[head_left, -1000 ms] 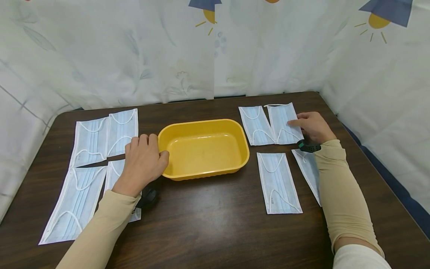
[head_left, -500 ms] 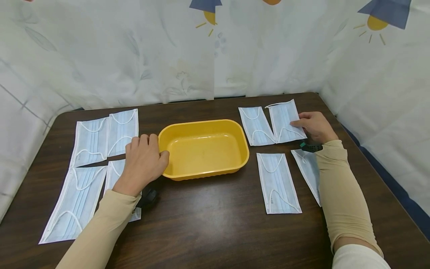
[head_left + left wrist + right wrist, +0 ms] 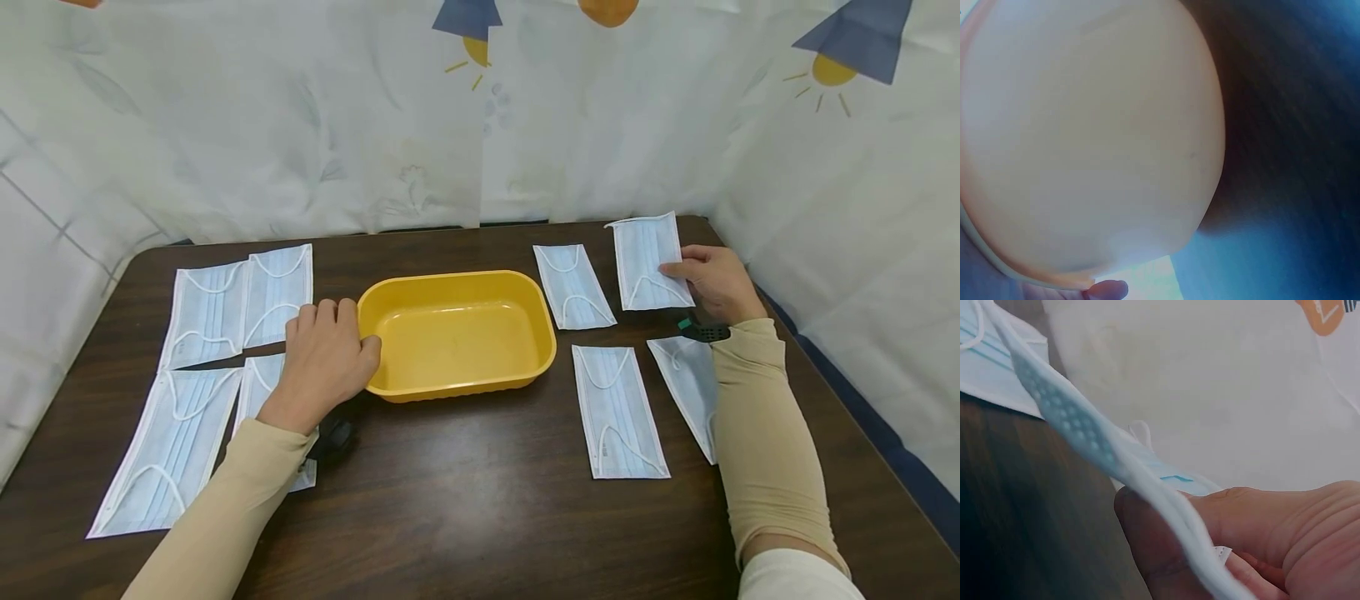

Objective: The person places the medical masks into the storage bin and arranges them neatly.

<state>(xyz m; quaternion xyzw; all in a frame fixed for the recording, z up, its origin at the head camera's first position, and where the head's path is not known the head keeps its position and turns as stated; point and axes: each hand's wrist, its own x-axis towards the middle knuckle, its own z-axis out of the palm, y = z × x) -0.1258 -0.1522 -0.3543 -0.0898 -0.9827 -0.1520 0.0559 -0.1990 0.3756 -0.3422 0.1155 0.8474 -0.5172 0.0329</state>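
At the far right, my right hand [image 3: 718, 283] pinches a pale blue face mask [image 3: 647, 258] by its side edge, thumb on top. The mask is lifted off the table; the right wrist view shows its rim [image 3: 1085, 428] passing in front of the thumb [image 3: 1210, 515]. My left hand [image 3: 326, 362] holds the left end of a yellow plastic basin [image 3: 457, 393], fingers curled at its rim and the thumb at the inner side. Inside the basin no object shows. A large pale blurred shape fills most of the left wrist view, with a fingertip [image 3: 1109, 289] below.
On the right lie a mask [image 3: 574, 286] behind, a mask [image 3: 621, 412] in front and a mask [image 3: 686, 387] partly under the right sleeve. Several masks [image 3: 161, 454] lie at the left, one partly covered by the left arm. A white curtain [image 3: 337, 125] hangs behind the brown table [image 3: 465, 500].
My right hand has raised the far right mask from the table and shifted it right, away from the mask beside it. The left hand stays at the basin. The head view has tilted slightly.
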